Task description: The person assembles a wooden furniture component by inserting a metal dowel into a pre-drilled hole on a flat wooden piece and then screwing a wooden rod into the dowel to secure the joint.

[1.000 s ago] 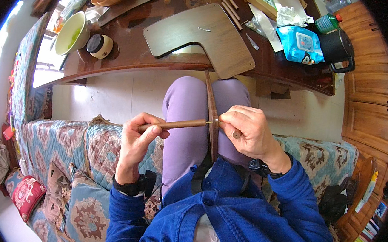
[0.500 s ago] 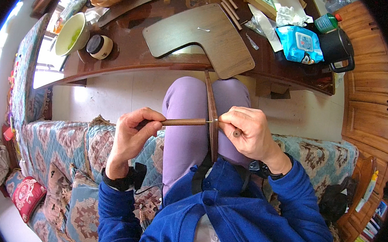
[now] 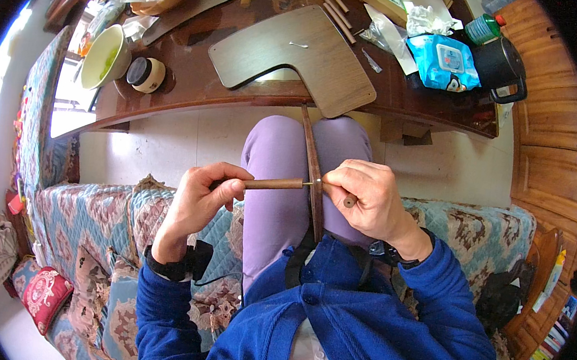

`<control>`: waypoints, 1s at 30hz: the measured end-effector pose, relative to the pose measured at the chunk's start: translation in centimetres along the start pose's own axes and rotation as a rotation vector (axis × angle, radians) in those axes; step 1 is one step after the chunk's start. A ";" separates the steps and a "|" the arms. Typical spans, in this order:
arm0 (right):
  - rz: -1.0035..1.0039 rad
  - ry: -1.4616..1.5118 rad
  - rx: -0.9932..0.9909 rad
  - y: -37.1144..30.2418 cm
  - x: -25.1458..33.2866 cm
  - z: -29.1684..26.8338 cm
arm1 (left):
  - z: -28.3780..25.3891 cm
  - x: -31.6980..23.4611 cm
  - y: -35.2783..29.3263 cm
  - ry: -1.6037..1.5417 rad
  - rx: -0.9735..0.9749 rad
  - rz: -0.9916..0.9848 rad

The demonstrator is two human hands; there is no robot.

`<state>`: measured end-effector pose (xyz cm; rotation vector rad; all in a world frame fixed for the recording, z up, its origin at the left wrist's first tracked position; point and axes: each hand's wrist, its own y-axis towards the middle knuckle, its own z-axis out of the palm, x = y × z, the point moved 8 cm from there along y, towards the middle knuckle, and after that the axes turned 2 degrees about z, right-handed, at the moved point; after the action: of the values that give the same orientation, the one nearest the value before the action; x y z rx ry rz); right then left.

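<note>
My left hand (image 3: 206, 197) is closed around the outer part of a round brown wooden rod (image 3: 273, 184), held level. A thin brass-coloured metal pin (image 3: 307, 182) joins the rod's inner end to a narrow wooden board (image 3: 313, 151). The board stands on edge between my thighs, one end near the table. On its other side my right hand (image 3: 366, 190) is closed, with thumb and forefinger pinching close against the board beside a small metal bit. From this fist pokes the round brown end of a second rod (image 3: 350, 200); the rest is hidden by my fingers.
On the dark table (image 3: 193, 93) ahead lies an L-shaped wood-grain panel (image 3: 339, 71) with a small white piece (image 3: 299, 45) on it. Several more rods (image 3: 338, 16), a blue wipes pack (image 3: 443, 62), a black mug (image 3: 501, 68), a jar (image 3: 145, 73) and a bowl (image 3: 105, 58) stand around it.
My left hand has shifted slightly to the right with the rod, and its fingers have changed position a little. The right hand keeps its grip; the view has moved slightly.
</note>
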<state>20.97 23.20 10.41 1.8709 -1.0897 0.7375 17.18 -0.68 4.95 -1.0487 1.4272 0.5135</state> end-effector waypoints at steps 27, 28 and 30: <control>0.061 0.017 0.099 0.3 -0.4 0.2 | 0.7 -4.4 0.1 0.408 0.024 0.242; 0.059 0.013 0.098 0.3 -0.4 0.2 | 0.8 -4.5 0.1 0.412 0.032 0.241; 0.059 0.013 0.105 0.3 -0.4 0.2 | 0.8 -4.6 0.2 0.435 0.042 0.241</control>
<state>20.55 23.08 10.14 1.9260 -1.1216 0.8545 16.82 1.42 9.12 -0.9975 1.9562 0.4397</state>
